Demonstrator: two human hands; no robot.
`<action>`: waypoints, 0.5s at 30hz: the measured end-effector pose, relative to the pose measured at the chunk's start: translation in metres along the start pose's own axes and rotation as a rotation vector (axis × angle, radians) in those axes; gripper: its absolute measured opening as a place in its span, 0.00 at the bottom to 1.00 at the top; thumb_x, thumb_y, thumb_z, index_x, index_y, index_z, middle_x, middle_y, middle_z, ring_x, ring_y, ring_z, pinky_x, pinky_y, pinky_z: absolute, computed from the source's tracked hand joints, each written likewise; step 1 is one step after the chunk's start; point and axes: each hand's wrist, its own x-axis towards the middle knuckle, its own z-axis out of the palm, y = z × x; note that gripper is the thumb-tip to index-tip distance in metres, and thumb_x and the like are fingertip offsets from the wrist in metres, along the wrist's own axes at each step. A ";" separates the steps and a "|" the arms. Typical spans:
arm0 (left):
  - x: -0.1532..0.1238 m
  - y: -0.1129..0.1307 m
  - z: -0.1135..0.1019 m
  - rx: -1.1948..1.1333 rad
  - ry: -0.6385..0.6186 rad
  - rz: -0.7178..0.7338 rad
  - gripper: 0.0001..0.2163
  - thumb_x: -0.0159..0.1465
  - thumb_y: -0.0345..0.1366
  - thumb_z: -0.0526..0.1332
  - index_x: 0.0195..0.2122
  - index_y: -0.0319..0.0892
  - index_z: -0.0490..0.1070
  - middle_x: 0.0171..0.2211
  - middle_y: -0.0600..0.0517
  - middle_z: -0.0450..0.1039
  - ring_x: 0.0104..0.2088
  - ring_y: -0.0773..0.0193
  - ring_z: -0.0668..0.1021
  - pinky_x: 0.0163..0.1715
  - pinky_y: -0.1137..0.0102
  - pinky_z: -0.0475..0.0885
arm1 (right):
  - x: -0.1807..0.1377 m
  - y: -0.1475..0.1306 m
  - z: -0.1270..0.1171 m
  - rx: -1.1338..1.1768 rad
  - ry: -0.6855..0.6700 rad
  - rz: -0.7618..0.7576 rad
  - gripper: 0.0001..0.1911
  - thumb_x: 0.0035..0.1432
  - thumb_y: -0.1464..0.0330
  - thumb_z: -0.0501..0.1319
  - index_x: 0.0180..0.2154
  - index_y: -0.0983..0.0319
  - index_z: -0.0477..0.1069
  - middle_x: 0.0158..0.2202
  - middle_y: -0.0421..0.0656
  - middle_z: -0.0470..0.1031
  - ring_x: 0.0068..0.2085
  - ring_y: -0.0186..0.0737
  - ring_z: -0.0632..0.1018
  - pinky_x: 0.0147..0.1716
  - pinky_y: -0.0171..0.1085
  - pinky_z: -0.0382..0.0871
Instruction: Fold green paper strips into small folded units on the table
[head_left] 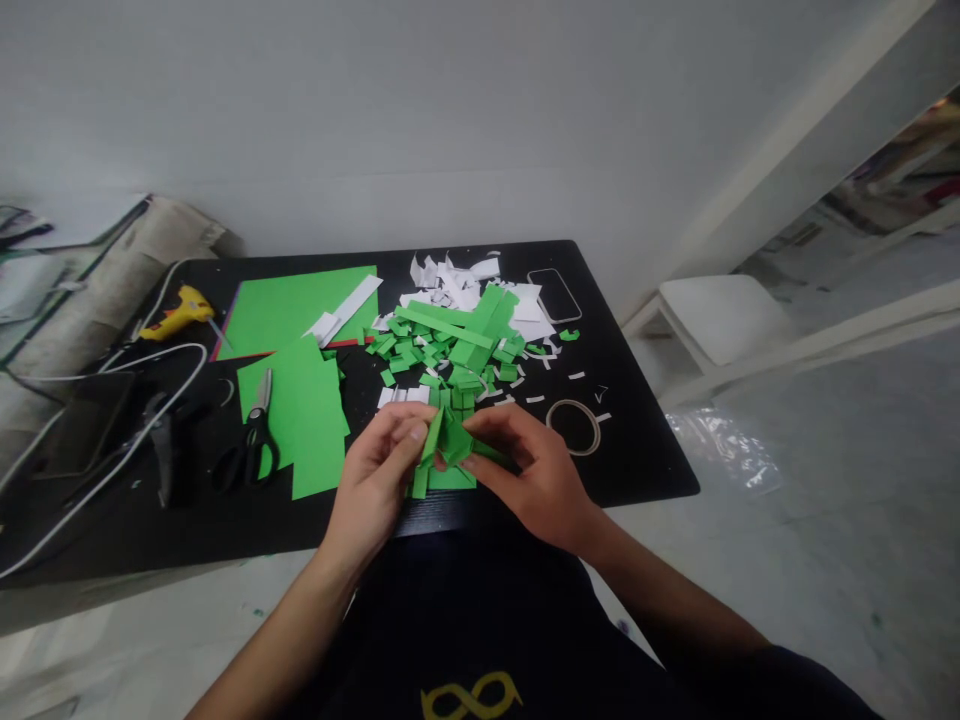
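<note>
Green paper piece (448,445): a small folded shape of green strips, held between the left grip (379,465) and the right grip (529,470), just above the near edge of the desk (637,450). One strip hangs down from it on the side of the left grip.
Left grip: closed on the left side of the piece, thumb and fingertips pinched onto the paper.
Right grip: closed on the right side of the piece, fingers curled in, thumb and forefinger pinching it.
Scrap pile (450,350): a heap of cut green bits and longer green strips, just beyond both grips.
White scraps (465,285): torn white paper, farther beyond the grips, behind the green heap.
Green sheets (307,440): flat, overlapping, just left of the left grip.
Scissors (251,440): black handles, closed, lying on those sheets, left of the left grip.
Large green sheet (292,305): flat, beyond and left of the left grip.
Glue gun (176,312): yellow, well left of the left grip, near the far edge.
White cable (112,440): loops across the desk, far left of the left grip.
Tape ring (576,425): lies flat, just right of and beyond the right grip.
Phone (553,295): dark, flat, beyond the right grip at the far edge.
White stool (720,315): on the floor, well right of the right grip.
</note>
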 end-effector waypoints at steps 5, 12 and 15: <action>-0.007 -0.004 -0.012 0.135 -0.105 0.112 0.17 0.69 0.32 0.67 0.58 0.50 0.80 0.54 0.47 0.77 0.44 0.59 0.80 0.47 0.67 0.76 | 0.001 -0.001 -0.005 -0.021 -0.012 -0.007 0.08 0.63 0.72 0.70 0.43 0.55 0.81 0.43 0.40 0.85 0.45 0.42 0.86 0.46 0.40 0.82; -0.010 0.001 -0.006 0.232 0.001 0.201 0.14 0.66 0.35 0.73 0.53 0.50 0.81 0.40 0.52 0.77 0.38 0.64 0.79 0.41 0.72 0.77 | 0.003 -0.002 -0.009 0.045 -0.033 0.060 0.08 0.65 0.69 0.69 0.45 0.53 0.84 0.43 0.41 0.86 0.46 0.42 0.86 0.45 0.40 0.81; -0.009 0.004 -0.003 0.322 0.091 0.193 0.11 0.65 0.39 0.74 0.47 0.46 0.82 0.38 0.52 0.78 0.37 0.62 0.80 0.41 0.70 0.77 | 0.005 -0.004 -0.011 0.067 -0.036 0.082 0.08 0.65 0.69 0.69 0.44 0.54 0.85 0.43 0.41 0.86 0.45 0.43 0.85 0.46 0.42 0.81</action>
